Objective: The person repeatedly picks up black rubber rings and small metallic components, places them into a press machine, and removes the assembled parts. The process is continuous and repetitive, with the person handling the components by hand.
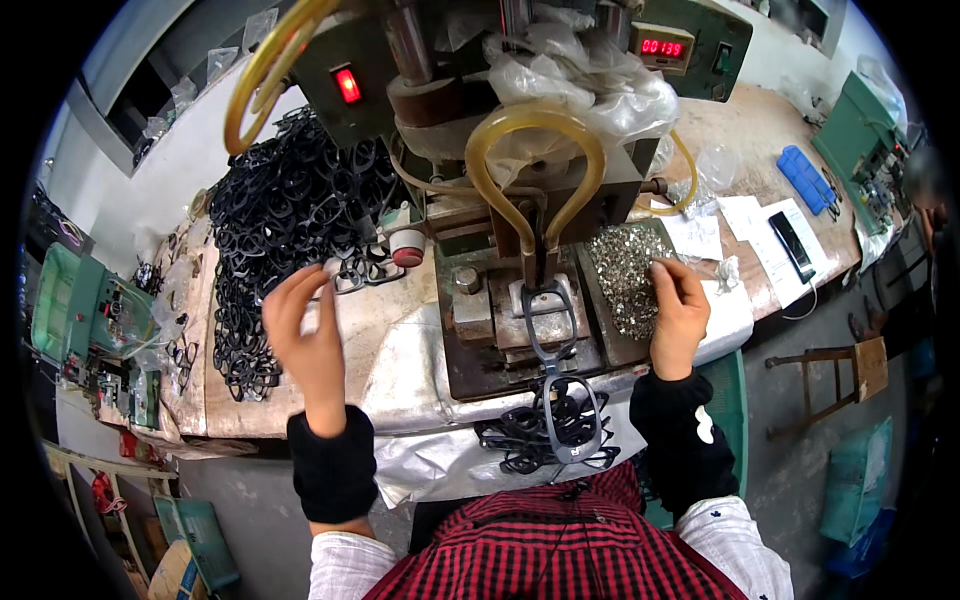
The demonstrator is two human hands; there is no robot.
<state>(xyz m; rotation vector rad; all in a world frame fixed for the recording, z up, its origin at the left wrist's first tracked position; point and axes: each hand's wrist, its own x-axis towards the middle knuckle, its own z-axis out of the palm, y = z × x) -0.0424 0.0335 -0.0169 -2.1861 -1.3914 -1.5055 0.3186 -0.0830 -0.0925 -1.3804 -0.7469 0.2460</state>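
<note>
A dark eyeglass frame (573, 415) lies across the press bed (500, 335), one rim under the press head and the other hanging over the front edge. To its left, my left hand (308, 345) is raised in the air, slightly blurred, fingers and thumb apart, beside a big pile of black eyeglass frames (290, 200). My right hand (680, 320) is at the right edge of a tray (632, 352) of small shiny metal parts (625, 275). Its thumb and forefinger are pinched together; what is between them is too small to tell.
Several dark frames (510, 440) lie in front on silvery sheeting (415, 380). Yellow hoses (535, 115) loop over the press. A red button (407, 257) stands left of it. Papers, a phone (791, 245) and a blue case (806, 180) lie right; a wooden stool (835, 375) stands beyond.
</note>
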